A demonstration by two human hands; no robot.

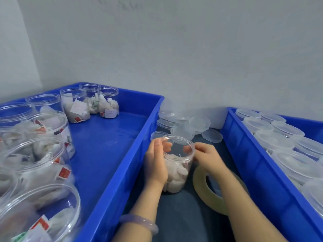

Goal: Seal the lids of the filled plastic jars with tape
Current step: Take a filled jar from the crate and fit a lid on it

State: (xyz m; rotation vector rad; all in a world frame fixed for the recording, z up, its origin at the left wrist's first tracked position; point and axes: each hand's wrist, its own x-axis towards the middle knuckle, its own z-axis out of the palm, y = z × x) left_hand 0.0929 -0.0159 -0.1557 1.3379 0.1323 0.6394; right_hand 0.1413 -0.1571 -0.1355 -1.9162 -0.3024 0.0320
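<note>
A clear plastic jar (176, 170) filled with white sachets stands on the dark surface between two blue crates, its mouth uncovered. My left hand (155, 163) wraps around the jar's left side, thumb at the rim. My right hand (205, 157) holds the rim on the right, with fingertips curled over its edge. A large roll of clear tape (203, 189) hangs around my right forearm like a bracelet. Loose translucent lids (212, 135) lie piled just behind the jar.
The blue crate on the left (111, 180) holds several open filled jars (75, 105) along its left and far sides. On the right, a second blue crate (253, 165) carries several jars with lids on (274, 142). A grey wall stands close behind.
</note>
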